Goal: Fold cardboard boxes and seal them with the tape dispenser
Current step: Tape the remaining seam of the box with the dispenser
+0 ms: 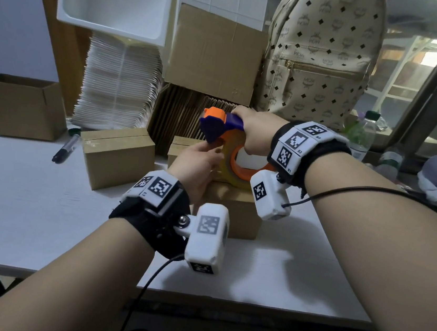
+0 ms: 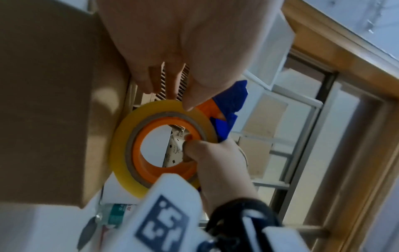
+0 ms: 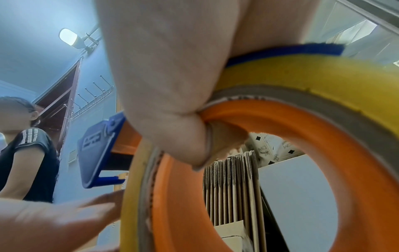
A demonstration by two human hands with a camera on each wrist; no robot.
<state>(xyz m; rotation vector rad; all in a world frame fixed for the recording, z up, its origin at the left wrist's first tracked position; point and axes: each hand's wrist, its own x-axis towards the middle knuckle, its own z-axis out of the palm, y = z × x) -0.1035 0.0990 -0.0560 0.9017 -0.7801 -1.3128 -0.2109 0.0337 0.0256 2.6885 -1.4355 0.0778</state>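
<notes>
The right hand (image 1: 254, 134) grips the tape dispenser (image 1: 224, 133), fingers hooked through its orange ring, above the closed box (image 1: 236, 211) on the table (image 1: 42, 198). The left hand (image 1: 198, 163), fingers nearly straight, seems to touch the tape roll (image 2: 121, 146).
</notes>
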